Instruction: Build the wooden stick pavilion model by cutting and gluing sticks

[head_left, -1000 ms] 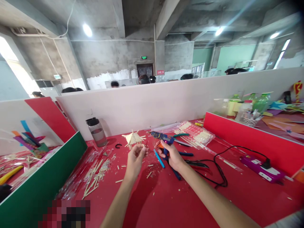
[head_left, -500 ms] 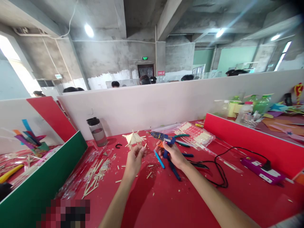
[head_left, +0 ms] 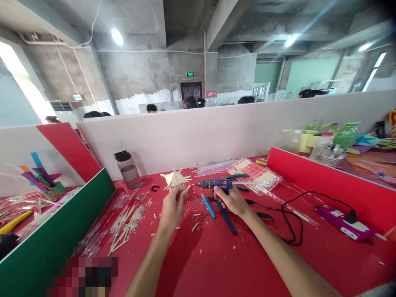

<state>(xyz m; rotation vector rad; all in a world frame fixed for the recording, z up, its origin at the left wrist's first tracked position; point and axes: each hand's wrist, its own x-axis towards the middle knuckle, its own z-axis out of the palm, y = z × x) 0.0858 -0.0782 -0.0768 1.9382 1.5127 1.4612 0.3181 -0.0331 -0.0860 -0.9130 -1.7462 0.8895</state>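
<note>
Head camera: I see the right hand, curled round the glue gun, has levelled it, so its tip might reach the stick the left hand pinches near the little house.

Both bare forearms reach forward, converging. The left hand holds thumb and fingertips close together. The right hand curls in a grip.
</note>
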